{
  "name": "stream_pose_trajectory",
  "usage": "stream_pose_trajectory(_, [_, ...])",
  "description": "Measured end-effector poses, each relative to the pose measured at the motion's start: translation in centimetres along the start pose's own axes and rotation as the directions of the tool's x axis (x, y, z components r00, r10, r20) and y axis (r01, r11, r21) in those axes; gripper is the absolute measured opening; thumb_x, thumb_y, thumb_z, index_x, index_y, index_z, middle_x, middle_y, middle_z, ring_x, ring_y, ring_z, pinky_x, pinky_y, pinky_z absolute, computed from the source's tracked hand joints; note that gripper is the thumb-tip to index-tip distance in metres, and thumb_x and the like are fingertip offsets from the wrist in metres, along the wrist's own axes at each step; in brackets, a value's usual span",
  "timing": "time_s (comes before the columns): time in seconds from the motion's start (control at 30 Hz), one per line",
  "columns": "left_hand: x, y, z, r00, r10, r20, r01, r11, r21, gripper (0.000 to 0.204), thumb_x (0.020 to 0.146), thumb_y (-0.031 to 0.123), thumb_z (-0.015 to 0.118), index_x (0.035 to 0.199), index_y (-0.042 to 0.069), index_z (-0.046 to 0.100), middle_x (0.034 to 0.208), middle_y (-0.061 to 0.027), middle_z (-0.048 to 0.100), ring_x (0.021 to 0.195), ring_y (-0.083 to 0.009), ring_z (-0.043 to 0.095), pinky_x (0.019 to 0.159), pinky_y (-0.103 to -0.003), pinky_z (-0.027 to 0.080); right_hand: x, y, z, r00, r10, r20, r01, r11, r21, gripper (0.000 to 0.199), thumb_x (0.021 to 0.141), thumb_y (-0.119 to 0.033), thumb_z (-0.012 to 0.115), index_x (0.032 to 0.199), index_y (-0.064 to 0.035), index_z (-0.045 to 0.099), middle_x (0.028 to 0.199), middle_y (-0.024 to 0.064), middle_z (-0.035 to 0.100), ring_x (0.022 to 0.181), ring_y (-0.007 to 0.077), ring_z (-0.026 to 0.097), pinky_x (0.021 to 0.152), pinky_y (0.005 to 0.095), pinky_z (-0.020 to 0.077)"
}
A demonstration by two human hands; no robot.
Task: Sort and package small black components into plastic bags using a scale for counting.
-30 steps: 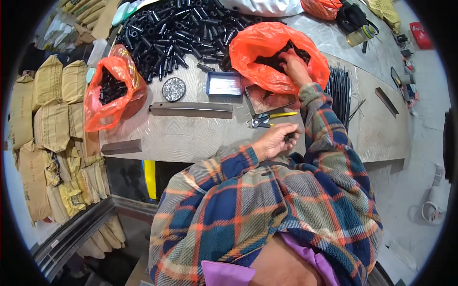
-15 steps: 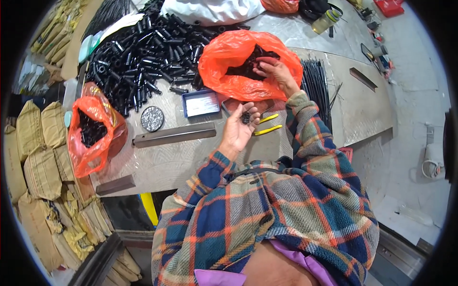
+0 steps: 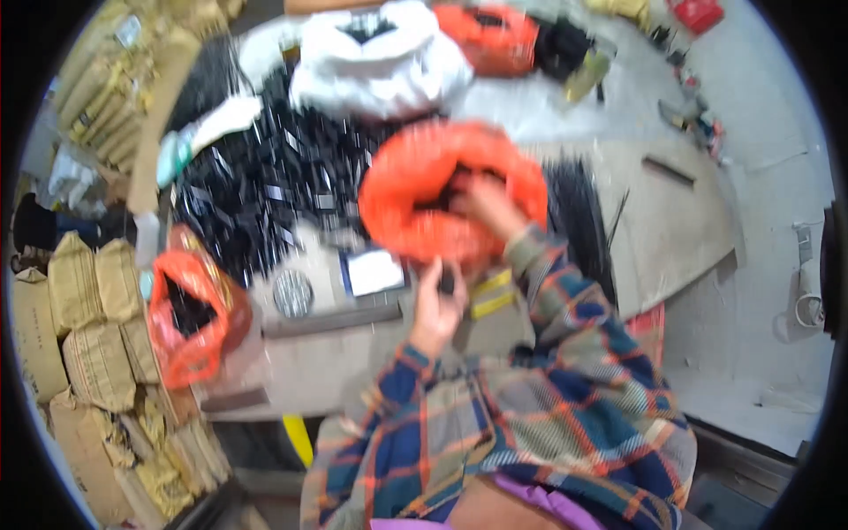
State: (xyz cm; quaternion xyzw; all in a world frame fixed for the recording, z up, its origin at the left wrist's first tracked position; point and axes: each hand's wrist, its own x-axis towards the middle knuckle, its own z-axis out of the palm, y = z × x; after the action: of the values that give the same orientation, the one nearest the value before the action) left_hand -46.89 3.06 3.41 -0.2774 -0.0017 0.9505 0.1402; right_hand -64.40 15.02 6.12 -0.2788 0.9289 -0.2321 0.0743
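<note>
My left hand [image 3: 435, 316] is curled, palm up, around a small black part [image 3: 447, 283] just in front of a red-orange plastic bag [image 3: 389, 190]. Its exact kind is too blurred to make out. Reaching into the bag's mouth from the right is my right hand [image 3: 488, 208], its fingers smeared by motion and partly hidden among dark pieces. Yellow handles [image 3: 493, 296], like those of pliers, lie on the table beside my left hand. To its left sits a blue-rimmed tray [image 3: 375, 272] with a white inside.
Black tubular parts [image 3: 283, 177] are heaped at the back left. Thin black rods [image 3: 579, 225] lie right of the bag. Another red-orange bag [image 3: 190, 353] stands at the left edge, near a round container [image 3: 293, 293] and a metal bar [image 3: 331, 321]. A white sack [image 3: 380, 75] stands behind.
The whole view has shifted, so the table sits lower and more of the white sack shows. My right hand has gone deeper into the bag. My left hand keeps its hold.
</note>
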Motion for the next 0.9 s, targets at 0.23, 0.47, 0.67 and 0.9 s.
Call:
stream_pose_trajectory(0.23, [-2.1,-1.9,1.1,0.998,-0.031,0.06,0.018,0.978,0.206,0.027,0.089,0.032,0.049,0.096,0.008,0.061,0.078,-0.0034,0.06,0.061,-0.0156,0.052,0.052,-0.025,0.041,-1.2,0.9,1.5,0.994,0.006,-0.106,0.005,0.995,0.104,0.037,0.069,-0.009,0.064,0.105,-0.0088,0.057,0.097,0.0179,0.059,0.095,0.0346,0.056,0.08,0.0423,0.0446])
stream_pose_trajectory(0.47, [-2.1,-1.8,1.6,0.998,-0.008,0.061,-0.005,0.976,0.218,0.029,0.09,0.032,0.048,0.097,0.007,0.061,0.078,-0.005,0.062,0.066,-0.018,0.053,0.058,-0.028,0.045,-0.7,1.8,2.3,0.998,-0.041,-0.048,0.039,0.999,-0.025,0.027,0.074,-0.016,0.062,0.099,-0.0094,0.057,0.105,0.0142,0.057,0.094,0.034,0.056,0.076,0.0441,0.0458])
stream_pose_trajectory(0.67, [-2.6,-1.7,1.0,0.998,-0.028,0.06,0.015,0.977,0.212,0.027,0.089,0.03,0.051,0.097,0.007,0.061,0.078,-0.0049,0.062,0.066,-0.0173,0.053,0.058,-0.028,0.045,-1.1,1.4,3.0,0.995,-0.031,-0.096,0.031,0.999,-0.008,0.026,0.072,-0.013,0.062,0.097,-0.0061,0.058,0.102,0.0166,0.059,0.094,0.0341,0.056,0.08,0.0423,0.0454])
stream_pose_trajectory(0.9, [-1.0,-1.2,0.8,0.986,0.092,0.14,-0.099,0.994,0.043,0.029,0.09,0.029,0.049,0.099,0.004,0.06,0.095,-0.0098,0.061,0.086,-0.0232,0.057,0.074,-0.031,0.048,-0.7,1.8,-0.2,0.983,0.109,-0.151,0.031,0.705,0.709,0.02,0.074,0.0,0.059,0.094,0.0,0.061,0.086,0.0073,0.062,0.081,0.0146,0.058,0.07,0.0281,0.048])
